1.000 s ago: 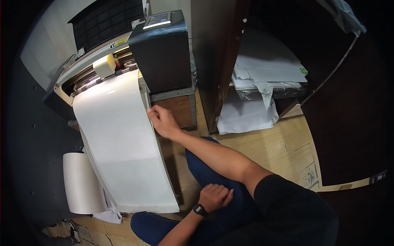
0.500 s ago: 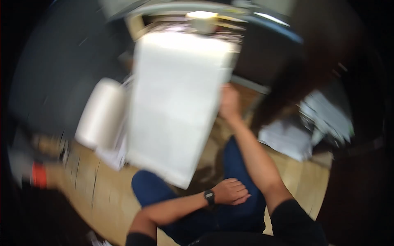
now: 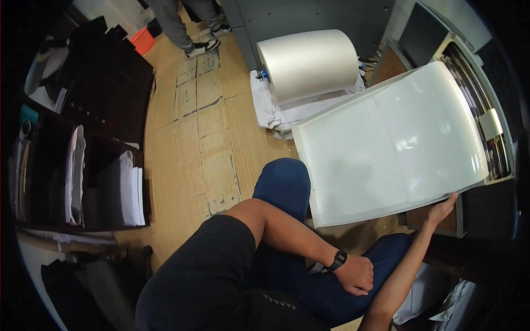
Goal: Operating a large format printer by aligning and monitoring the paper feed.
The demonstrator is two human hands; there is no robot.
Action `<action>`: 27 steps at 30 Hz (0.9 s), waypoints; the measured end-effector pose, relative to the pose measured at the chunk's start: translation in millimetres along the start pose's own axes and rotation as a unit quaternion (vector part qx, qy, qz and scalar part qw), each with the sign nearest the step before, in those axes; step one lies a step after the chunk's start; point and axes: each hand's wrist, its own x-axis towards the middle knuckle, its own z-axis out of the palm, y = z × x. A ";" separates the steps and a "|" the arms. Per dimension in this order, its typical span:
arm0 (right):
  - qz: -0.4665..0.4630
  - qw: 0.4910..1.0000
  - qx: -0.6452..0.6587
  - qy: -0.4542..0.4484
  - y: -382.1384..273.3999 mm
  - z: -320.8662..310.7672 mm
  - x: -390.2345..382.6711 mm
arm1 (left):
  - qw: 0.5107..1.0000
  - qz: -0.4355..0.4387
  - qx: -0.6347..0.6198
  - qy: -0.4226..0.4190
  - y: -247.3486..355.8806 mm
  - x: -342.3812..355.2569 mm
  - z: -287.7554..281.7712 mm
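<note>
White sheeting point(image 3: 381, 149) spreads left of and beyond the right hand point(image 3: 442, 211), whose fingertips meet its near edge; whether clamped, I cannot tell; a machine point(image 3: 490, 124) stands just beyond. Left of that, the left hand point(image 3: 356, 274) rests on blue trousers point(image 3: 386, 251), fingers curled together; a pale roll point(image 3: 312, 65) lies well beyond it.

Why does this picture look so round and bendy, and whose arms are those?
No robot here! The camera is worn on someone's head, looking down; its wide lens bends straight edges. The arms are that person's. The left hand, with a black watch on its wrist, rests curled on the right leg. The right hand is at the edge of a glossy white sheet reaching out from a machine; I can't tell if it's gripping. Nearby, a big pale roll lies above white wrapping. Another person's legs show at the top.
</note>
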 end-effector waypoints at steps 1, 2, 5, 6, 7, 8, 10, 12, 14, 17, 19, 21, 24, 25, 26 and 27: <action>-0.002 1.000 -0.001 -0.006 -1.5 -0.9 0.6 | 1.000 -0.001 0.000 -0.008 0.3 2.0 0.0; -0.005 1.000 -0.003 -0.006 -3.0 -2.1 1.4 | 1.000 -0.002 0.000 -0.016 0.5 3.5 0.0; -0.003 1.000 -0.004 0.005 -5.8 4.7 -1.9 | 0.999 -0.016 0.001 -0.047 -1.9 4.1 -1.1; -0.005 1.000 -0.002 0.007 -5.5 4.8 -1.7 | 0.999 -0.011 0.002 -0.048 -3.3 5.2 -1.4; -0.006 1.000 0.000 0.011 -5.1 4.8 -1.2 | 0.998 -0.018 0.002 -0.060 -4.1 6.5 -2.1; -0.011 1.000 0.001 0.018 -4.7 4.4 -0.7 | 0.997 -0.024 0.001 -0.073 -4.6 8.1 -2.6; -0.034 0.999 -0.011 -0.001 -6.0 -3.6 4.7 | 0.997 -0.016 -0.005 -0.081 -6.3 13.4 -1.9; -0.056 0.997 -0.048 0.004 -2.6 -4.6 3.4 | 0.996 -0.018 -0.014 -0.082 -4.0 17.7 -5.5; -0.075 0.996 -0.046 -0.010 -18.6 10.4 -10.2 | 0.996 -0.012 -0.023 -0.090 -2.0 16.6 -12.8; -0.055 0.998 -0.007 -0.029 -22.7 22.3 -19.8 | 0.994 -0.029 -0.023 -0.104 0.8 16.0 -20.1; -0.042 0.999 0.006 -0.032 -25.9 14.5 -16.5 | 0.992 -0.026 -0.020 -0.119 0.0 19.6 -17.8; -0.022 0.999 0.001 -0.040 -24.2 8.8 -14.9 | 0.992 -0.037 -0.013 -0.117 -1.3 21.2 -15.7; -0.023 0.999 0.000 -0.031 -30.5 8.8 -16.4 | 0.993 -0.025 -0.016 -0.117 0.4 24.9 -19.4; -0.021 0.999 -0.017 -0.031 -32.9 8.8 -17.1 | 0.993 -0.030 -0.014 -0.114 0.4 24.6 -19.0; -0.028 0.999 -0.019 -0.033 -33.0 8.1 -16.1 | 0.993 -0.024 -0.017 -0.117 -0.4 24.8 -18.2; -0.034 0.999 -0.020 -0.037 -35.2 10.8 -16.5 | 0.993 -0.024 -0.016 -0.114 -0.4 24.5 -19.8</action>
